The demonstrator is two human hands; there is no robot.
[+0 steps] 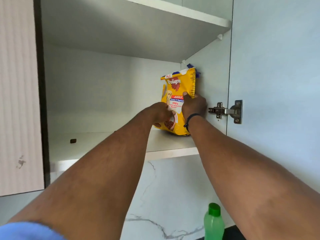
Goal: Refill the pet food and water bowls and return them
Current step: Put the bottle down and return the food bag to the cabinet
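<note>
Our left hand [161, 113] and right hand [194, 104] clasp the yellow food bag [178, 87] upright on the cabinet shelf [107, 141], green bottle [213, 222] below by marbled wall [166, 187].

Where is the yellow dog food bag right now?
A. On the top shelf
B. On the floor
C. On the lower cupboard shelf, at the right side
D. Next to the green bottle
C: the yellow dog food bag stands on the lower cupboard shelf, up against the right wall, with the left hand and the right hand both holding it.
</note>
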